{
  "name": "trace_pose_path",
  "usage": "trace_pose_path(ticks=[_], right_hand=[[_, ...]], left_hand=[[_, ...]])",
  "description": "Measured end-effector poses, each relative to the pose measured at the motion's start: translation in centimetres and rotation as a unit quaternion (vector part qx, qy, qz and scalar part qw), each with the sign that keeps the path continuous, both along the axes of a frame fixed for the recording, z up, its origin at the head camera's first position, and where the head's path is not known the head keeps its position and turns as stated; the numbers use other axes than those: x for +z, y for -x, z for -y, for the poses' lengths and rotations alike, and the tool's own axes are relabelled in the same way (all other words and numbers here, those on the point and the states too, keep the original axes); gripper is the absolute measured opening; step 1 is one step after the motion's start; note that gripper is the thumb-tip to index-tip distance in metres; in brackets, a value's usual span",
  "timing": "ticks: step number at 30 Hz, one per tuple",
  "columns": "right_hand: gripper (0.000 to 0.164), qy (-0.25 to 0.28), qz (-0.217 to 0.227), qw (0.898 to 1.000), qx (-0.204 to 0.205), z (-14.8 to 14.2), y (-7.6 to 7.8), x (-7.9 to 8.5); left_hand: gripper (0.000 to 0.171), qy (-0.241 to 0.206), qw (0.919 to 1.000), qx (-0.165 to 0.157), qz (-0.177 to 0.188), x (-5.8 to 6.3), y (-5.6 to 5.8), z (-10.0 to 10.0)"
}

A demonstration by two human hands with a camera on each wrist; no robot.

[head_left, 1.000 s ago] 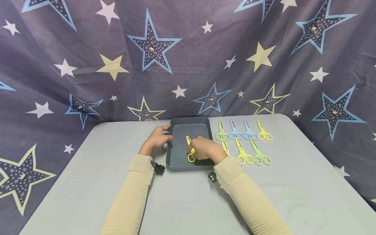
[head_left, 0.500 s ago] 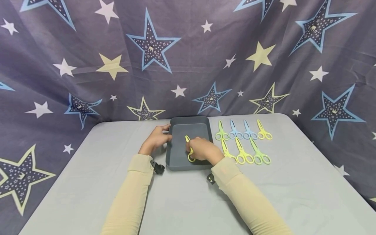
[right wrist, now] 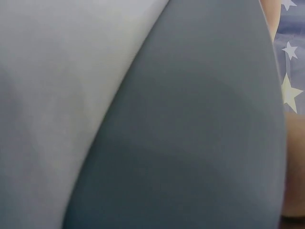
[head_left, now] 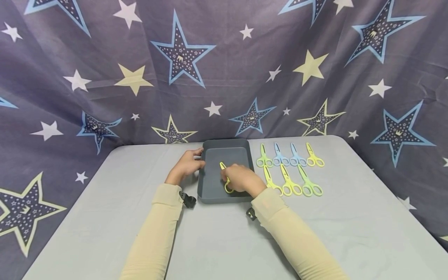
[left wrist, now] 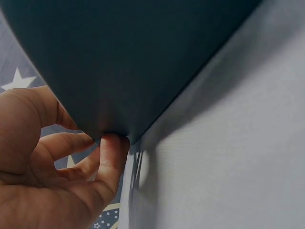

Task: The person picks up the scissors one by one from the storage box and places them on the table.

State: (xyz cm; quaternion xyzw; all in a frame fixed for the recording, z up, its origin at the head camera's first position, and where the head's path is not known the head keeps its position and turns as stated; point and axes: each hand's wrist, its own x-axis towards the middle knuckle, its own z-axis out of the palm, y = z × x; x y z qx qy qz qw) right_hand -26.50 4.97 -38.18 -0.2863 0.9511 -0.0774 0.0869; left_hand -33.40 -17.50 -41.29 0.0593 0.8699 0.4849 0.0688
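A dark grey tray [head_left: 210, 182] lies on the table in the head view. Its left side is held by my left hand [head_left: 187, 165], with thumb and fingers at the rim; the left wrist view shows a fingertip against the tray's corner and the thumb passing behind the rim. Inside the tray, my right hand [head_left: 239, 178] grips yellow scissors [head_left: 222, 166], blades pointing away, with one handle loop showing below the fingers. The right wrist view is mostly filled by the tray's outer wall [right wrist: 190, 119], which hides the scissors and the grip.
To the right of the tray, several scissors lie in two rows: green scissors [head_left: 264, 158], blue scissors [head_left: 280, 158] and yellow scissors [head_left: 289, 182] among them. The pale table [head_left: 224, 241] ends at a star-patterned curtain [head_left: 224, 89] behind.
The right hand has shifted very slightly left and turned a little with the yellow scissors, which stay in the tray. The left hand has kept its place.
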Motion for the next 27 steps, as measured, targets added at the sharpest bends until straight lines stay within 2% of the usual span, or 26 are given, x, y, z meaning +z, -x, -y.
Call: trace_pose_path(ticks=[13, 27], right_hand=[[0.013, -0.017, -0.039, 0.999, 0.014, -0.04, 0.28, -0.41], [0.011, 0.022, -0.075, 0.996, 0.033, 0.14, 0.16, -0.04]], left_hand=[[0.087, -0.001, 1.0, 0.004, -0.006, -0.04, -0.11, -0.15], [0.085, -0.003, 0.9999, 0.001, -0.015, -0.14, -0.06, -0.05]])
